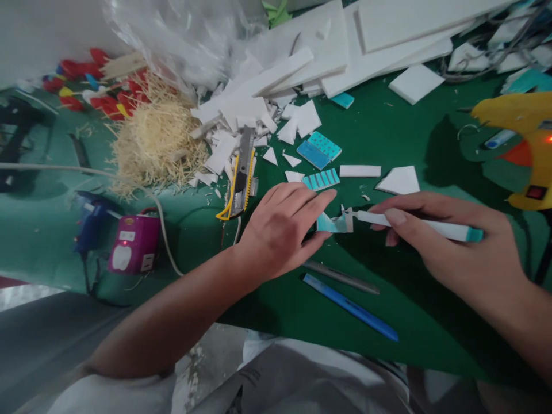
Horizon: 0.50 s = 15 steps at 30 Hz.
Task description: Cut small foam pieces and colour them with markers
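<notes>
My left hand (282,227) presses a small piece of white foam board (334,223), partly coloured turquoise, between thumb and fingers. Part of that piece is hidden under the hand. In my right hand (448,224) is a white marker with a teal end (431,228), its tip pointing left at the piece's right edge. Just beyond my left hand lie a turquoise piece with dark stripes (322,180) and a blue and turquoise dotted piece (319,149). A grey pen (342,277) and a blue pen (351,307) rest on the near side.
A yellow utility knife (241,178) lies left of my hands, near white foam scraps (241,112) and a straw heap (157,135). A yellow glue gun (521,138) stands at right. At left are a purple power adapter (133,244), a blue glue gun (95,221) and a white cable (166,230).
</notes>
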Each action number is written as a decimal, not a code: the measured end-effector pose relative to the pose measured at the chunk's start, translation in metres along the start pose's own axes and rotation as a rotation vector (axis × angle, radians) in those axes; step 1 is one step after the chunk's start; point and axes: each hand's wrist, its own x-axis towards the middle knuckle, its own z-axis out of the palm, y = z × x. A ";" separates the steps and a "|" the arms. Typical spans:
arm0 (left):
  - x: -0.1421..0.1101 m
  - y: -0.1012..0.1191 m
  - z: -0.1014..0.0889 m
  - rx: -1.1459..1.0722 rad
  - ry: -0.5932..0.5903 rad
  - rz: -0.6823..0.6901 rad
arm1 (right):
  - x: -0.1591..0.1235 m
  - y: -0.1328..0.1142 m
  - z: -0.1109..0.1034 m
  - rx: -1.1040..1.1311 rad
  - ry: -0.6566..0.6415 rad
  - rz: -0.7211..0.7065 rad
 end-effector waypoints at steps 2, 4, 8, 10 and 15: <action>0.000 0.000 0.000 -0.003 0.003 0.001 | 0.000 0.000 0.000 0.014 -0.037 -0.011; 0.000 0.000 0.000 -0.007 0.011 0.007 | 0.001 0.001 0.000 0.037 -0.044 -0.016; 0.001 0.000 0.000 -0.005 0.033 0.017 | 0.001 0.000 0.000 0.033 0.016 0.017; 0.001 0.000 0.001 0.001 0.038 0.020 | 0.001 0.000 0.000 0.036 -0.015 0.009; 0.001 0.001 0.000 0.002 0.028 0.015 | 0.000 0.000 -0.001 0.058 0.017 0.010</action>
